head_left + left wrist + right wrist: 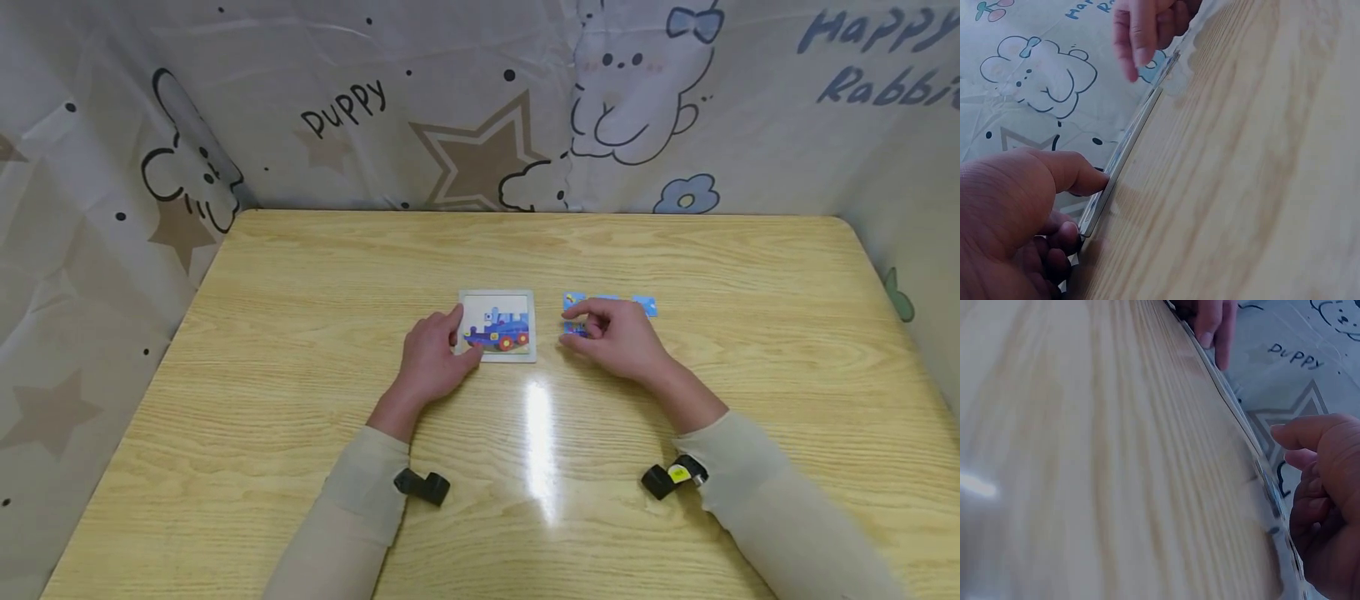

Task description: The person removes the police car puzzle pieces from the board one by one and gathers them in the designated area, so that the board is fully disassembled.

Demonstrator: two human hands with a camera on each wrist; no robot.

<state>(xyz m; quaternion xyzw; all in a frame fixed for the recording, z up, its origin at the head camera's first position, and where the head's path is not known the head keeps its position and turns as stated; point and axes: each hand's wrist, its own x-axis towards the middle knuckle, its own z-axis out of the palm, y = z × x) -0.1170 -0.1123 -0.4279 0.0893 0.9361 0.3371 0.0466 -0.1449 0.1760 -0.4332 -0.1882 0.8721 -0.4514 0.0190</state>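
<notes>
A small square jigsaw puzzle [498, 327] in a pale frame lies flat on the table. Its picture shows a blue train with red wheels under a whitish upper part. My left hand [432, 354] grips the frame's left side, index finger along the edge and thumb [1088, 177] at the near left corner. To the right, my right hand [618, 337] is over loose blue puzzle pieces [644, 306], its thumb and index finger apart with no piece visible between them. One piece [575, 329] shows in that gap, lower down. The hand partly hides the pieces.
The wooden table [300, 275] reaches back to a printed cloth [465, 50] hanging behind it and at the sides. Black wrist cameras [423, 486] sit on both sleeves. A bright light reflection crosses the table's middle.
</notes>
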